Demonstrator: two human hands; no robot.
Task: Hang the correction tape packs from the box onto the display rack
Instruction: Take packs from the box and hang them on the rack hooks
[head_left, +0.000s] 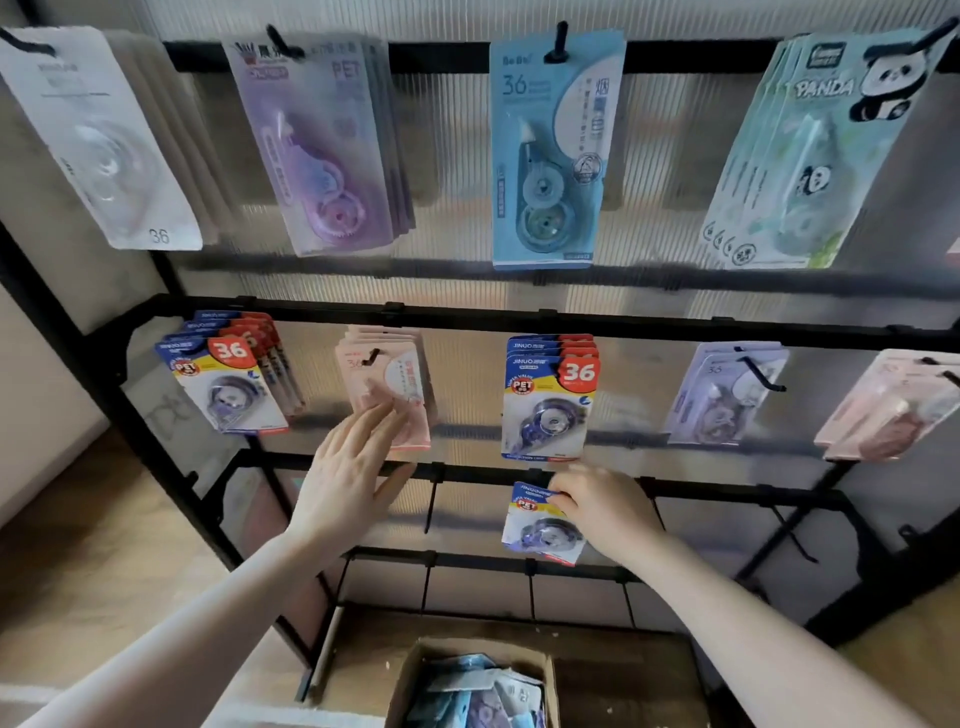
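Note:
My right hand grips the top of a blue correction tape pack, held just below the matching blue packs that hang on a middle-row hook. My left hand reaches up with straight fingers and touches the lower edge of the pink packs hanging to the left. The cardboard box stands on the floor at the bottom centre, with several loose packs inside.
The black display rack fills the view. Its top row holds white, purple, light blue and panda packs. More blue, lilac and pink packs hang in the middle row. Bare hooks stick out at lower right.

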